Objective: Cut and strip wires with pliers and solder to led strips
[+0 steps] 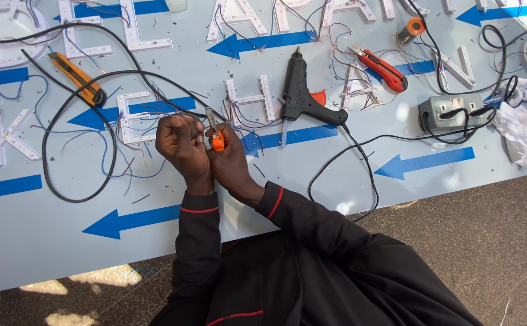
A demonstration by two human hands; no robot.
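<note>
Your left hand (182,145) and right hand (228,162) were pressed close together over the pale sheet (46,241), forearms coming up from six o'clock in black sleeves. The right hand was closed around a small orange-handled cutter (216,137), its metal tip pointing toward twelve o'clock; the left hand's fingers were curled tight and pinched a thin wire (155,110) that ran off toward ten o'clock. No container showed; loose tools lay flat instead: a black glue gun (303,93) at two o'clock of your hands, red pliers (383,68) beyond it, a grey socket strip (450,110) at three o'clock, an orange utility knife (77,78) at ten o'clock. The sheet's near edge ran just below your wrists; bare sheet lay at seven o'clock.
</note>
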